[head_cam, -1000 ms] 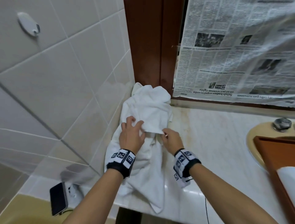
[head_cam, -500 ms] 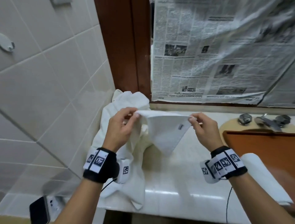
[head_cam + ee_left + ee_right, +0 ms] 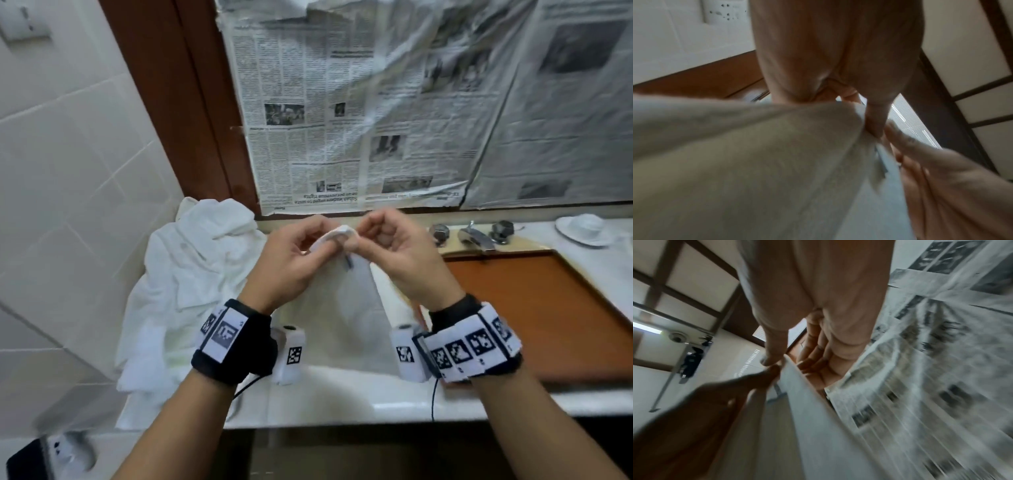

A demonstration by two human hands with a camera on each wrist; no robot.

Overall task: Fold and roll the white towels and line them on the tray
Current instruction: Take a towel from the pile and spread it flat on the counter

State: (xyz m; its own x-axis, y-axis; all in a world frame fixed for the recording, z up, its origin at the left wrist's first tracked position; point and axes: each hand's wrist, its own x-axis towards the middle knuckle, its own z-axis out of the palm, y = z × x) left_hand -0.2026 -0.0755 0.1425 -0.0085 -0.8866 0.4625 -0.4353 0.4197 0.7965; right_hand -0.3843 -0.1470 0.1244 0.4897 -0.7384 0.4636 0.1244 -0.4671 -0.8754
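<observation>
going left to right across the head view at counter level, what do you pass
towel pile → left hand → held towel → right hand → tray; further back, taps → white dish at far right.

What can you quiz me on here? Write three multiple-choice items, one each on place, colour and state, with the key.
1. Where does the towel pile lie? A on the floor; B on the counter, against the tiled wall; C on a hook.
2. The tray is: A brown; B blue; C green.
3. The held towel is: A rolled up; B flat on the counter; C hanging, pinched by the left hand and right hand.
Key: B, the pile leans on the tiles; A, its surface shows brown; C, both hands pinch its top and the rest hangs.
</observation>
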